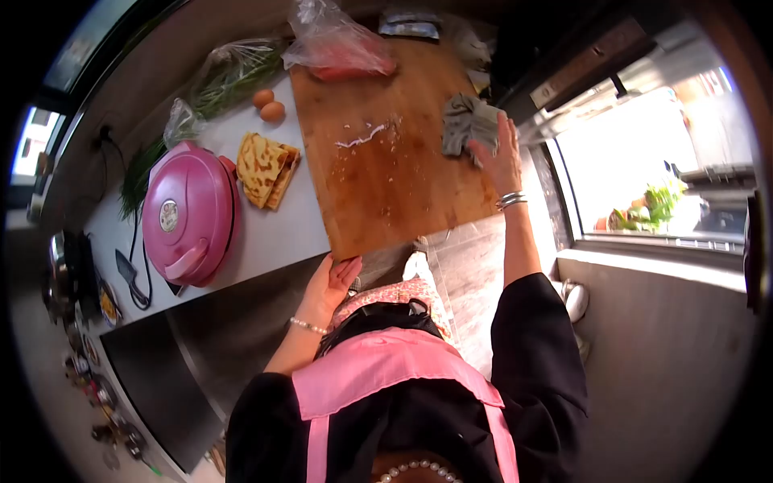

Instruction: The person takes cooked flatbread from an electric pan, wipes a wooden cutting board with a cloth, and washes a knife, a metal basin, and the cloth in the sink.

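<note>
A wooden board (411, 177) with white powder and crumbs on it lies on the counter in front of me. At its right side, my right hand (501, 157) rests against a crumpled grey cloth (467, 125), fingers and thumb stretched apart. My left hand (328, 286) is at the board's front left corner, palm turned up and fingers loosely extended, holding nothing. Its fingertips are close to the board's edge; whether they touch it is unclear.
A pink round appliance (189, 213), folded flatbreads (262, 169), two eggs (272, 111) and bagged greens (229, 84) stand left of the board. A plastic bag over something red (354, 68) lies at its back. A window (644, 145) is at right.
</note>
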### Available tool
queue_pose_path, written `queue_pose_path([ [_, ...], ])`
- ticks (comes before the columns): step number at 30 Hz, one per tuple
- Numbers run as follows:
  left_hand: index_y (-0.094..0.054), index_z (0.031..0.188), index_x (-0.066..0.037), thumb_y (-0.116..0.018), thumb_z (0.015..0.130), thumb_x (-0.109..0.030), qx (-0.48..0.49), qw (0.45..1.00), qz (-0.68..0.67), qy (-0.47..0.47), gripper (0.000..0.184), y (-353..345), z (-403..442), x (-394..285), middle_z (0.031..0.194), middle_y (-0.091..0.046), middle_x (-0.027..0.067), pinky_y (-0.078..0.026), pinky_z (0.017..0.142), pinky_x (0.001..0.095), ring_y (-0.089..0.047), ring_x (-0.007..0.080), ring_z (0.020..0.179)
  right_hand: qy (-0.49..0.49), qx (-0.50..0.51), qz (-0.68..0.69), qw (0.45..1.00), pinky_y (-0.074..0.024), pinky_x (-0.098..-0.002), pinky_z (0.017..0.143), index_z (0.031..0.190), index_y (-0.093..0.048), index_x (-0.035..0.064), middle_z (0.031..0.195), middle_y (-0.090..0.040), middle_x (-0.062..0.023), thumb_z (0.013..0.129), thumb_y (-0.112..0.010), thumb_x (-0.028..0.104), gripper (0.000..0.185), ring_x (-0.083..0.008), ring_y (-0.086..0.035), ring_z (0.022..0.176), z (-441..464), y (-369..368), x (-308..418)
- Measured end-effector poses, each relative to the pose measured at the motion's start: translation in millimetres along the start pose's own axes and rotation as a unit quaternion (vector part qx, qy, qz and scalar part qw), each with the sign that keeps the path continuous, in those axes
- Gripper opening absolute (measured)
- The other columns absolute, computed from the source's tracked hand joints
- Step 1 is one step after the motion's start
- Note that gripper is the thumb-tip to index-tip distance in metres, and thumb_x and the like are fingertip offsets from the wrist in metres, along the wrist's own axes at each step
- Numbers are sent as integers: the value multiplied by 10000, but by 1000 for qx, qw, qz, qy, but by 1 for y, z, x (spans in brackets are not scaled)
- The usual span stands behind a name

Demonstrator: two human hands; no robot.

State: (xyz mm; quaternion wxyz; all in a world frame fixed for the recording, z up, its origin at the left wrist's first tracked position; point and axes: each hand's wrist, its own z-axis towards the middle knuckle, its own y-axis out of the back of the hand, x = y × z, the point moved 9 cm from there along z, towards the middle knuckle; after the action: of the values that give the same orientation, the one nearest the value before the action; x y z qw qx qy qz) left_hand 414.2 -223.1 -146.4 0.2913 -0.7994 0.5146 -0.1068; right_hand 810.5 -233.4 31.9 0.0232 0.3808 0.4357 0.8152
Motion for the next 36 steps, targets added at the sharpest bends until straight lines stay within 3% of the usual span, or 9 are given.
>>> queue_pose_path([
  [4, -421, 1143, -41, -378, 869, -46, -49, 991, 39, -114, 278, -12, 0, 2, 1034, -556, 173, -465, 879, 436, -545, 309, 993, 31, 56, -169, 983, -211, -562, 973, 1291, -343, 102, 1348, -248, -218, 781, -581, 328, 607, -458, -250, 1202, 32, -67, -33],
  [7, -428, 1136, -36, -375, 842, -2, -158, 972, 78, -158, 301, -9, -4, -1, 1014, -566, 156, -503, 828, 404, -576, 286, 936, 72, 67, -150, 984, -203, -547, 981, 1262, -374, 79, 1339, -262, -201, 809, -539, 257, 515, -439, -269, 1196, 53, -84, -42],
  [11, -485, 1066, -33, -358, 841, 9, -179, 965, 94, -164, 262, -9, -7, -2, 951, -593, 117, -525, 793, 379, -607, 225, 862, 251, 78, -4, 965, -264, -476, 961, 1238, -400, 78, 1257, -402, -171, 712, -475, 27, 533, -364, -366, 1142, 105, -115, -23],
  [17, -454, 1125, 1, -361, 836, 13, -186, 961, 95, -181, 304, -15, -11, -1, 965, -586, 134, -546, 749, 341, -608, 232, 859, 330, 178, 124, 919, -294, -390, 971, 1225, -433, 98, 1186, -488, -143, 659, -411, -57, 587, -320, -438, 1091, 138, -161, 14],
  [23, -465, 1121, 1, -365, 848, -7, -169, 963, 83, -192, 291, -12, -7, 0, 972, -589, 137, -546, 741, 338, -607, 232, 867, 345, 343, 238, 840, -331, -333, 963, 1103, -557, 109, 1102, -553, -102, 683, -405, -85, 487, -271, -465, 1107, 27, -152, 72],
  [26, -461, 1130, 3, -368, 850, -10, -165, 963, 78, -196, 296, -6, -9, 2, 975, -589, 141, -545, 739, 343, -605, 240, 876, 160, 440, 370, 803, -330, -325, 965, 1063, -581, 82, 1076, -572, -104, 705, -418, -84, 428, -266, -481, 1091, 19, -152, 64],
  [29, -470, 1100, 27, -383, 838, 2, -147, 965, 68, -207, 277, -12, -2, 1, 941, -591, 156, -548, 732, 347, -612, 254, 846, 11, 343, 381, 859, -315, -340, 974, 1109, -533, 36, 1128, -534, -145, 734, -495, -3, 379, -283, -451, 1116, 62, -150, 16],
  [32, -477, 1075, 43, -391, 830, 8, -164, 959, 67, -220, 263, -21, -12, 1, 916, -593, 162, -553, 718, 340, -620, 253, 814, 237, 189, 76, 950, -307, -363, 970, 1168, -460, 0, 1183, -480, -183, 740, -570, 119, 457, -316, -415, 1134, 92, -148, 18],
  [36, -470, 1082, 55, -375, 828, 7, -179, 954, 77, -230, 274, -20, -10, 2, 916, -591, 164, -556, 702, 326, -625, 243, 793, 298, 136, 85, 941, -289, -398, 972, 1178, -416, -7, 1183, -454, -210, 722, -560, 135, 499, -351, -411, 1102, 66, -168, 80],
])
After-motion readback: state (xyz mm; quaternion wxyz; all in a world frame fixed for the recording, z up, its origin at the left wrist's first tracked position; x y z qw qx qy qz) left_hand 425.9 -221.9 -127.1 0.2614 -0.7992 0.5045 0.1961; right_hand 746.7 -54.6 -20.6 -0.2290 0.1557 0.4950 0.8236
